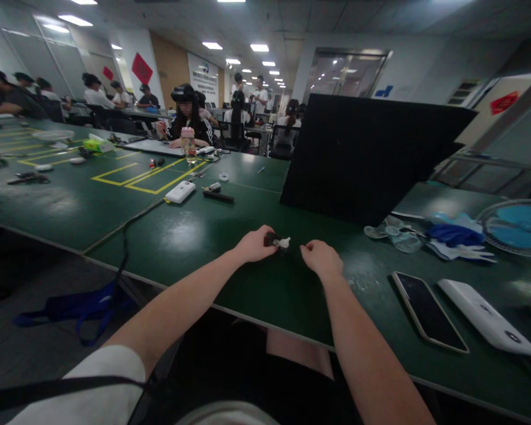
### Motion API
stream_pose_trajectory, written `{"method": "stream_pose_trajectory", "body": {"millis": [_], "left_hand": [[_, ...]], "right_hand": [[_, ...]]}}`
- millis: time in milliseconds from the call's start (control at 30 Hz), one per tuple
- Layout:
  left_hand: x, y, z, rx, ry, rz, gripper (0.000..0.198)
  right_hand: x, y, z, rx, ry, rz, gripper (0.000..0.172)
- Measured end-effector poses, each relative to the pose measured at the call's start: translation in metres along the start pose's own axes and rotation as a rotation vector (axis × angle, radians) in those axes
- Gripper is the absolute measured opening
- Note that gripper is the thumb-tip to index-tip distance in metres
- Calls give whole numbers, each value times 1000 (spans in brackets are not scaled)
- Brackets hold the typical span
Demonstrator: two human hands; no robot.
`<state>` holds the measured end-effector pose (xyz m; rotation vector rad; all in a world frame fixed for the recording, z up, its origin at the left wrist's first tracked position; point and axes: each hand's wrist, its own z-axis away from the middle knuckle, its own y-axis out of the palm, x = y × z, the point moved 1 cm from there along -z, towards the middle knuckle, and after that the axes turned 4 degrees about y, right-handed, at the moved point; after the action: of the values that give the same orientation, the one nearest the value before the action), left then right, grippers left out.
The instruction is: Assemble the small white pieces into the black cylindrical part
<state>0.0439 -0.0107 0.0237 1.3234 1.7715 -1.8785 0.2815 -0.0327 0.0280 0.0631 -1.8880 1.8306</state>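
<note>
My left hand (255, 245) is closed on a small dark piece with a white part (285, 242) sticking out at its right end. Its exact kind is too small to tell. A short gap to the right, my right hand (321, 257) has its fingertips pressed together. Whatever may be between those fingertips is hidden. Both hands are low over the green table (230, 283), close to its front edge.
Right of my hands are a black panel (354, 153), clear plastic pieces (402, 236), white gloves (460, 251), a blue fan (517, 218), a phone (429, 310) and a white power bank (487, 316). Another white device (180, 192) and a dark bar (218, 196) lie left. A person (190, 118) sits opposite.
</note>
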Motion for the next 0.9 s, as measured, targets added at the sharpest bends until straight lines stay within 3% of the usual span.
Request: {"method": "stream_pose_trajectory", "body": {"millis": [167, 367, 633, 767, 900], "left_hand": [[0, -1, 1, 3, 6, 6, 47], [6, 1, -1, -11, 27, -18, 49], [9, -2, -2, -55, 60, -40, 47], [30, -23, 0, -98, -23, -50, 51], [70, -67, 18, -199, -24, -186, 53]], "right_hand": [[-4, 0, -2, -154, -36, -56, 39], [-7, 4, -4, -73, -89, -15, 33], [5, -6, 7, 8, 20, 8, 27], [10, -11, 13, 79, 23, 7, 32], [15, -9, 16, 145, 24, 23, 34]]}}
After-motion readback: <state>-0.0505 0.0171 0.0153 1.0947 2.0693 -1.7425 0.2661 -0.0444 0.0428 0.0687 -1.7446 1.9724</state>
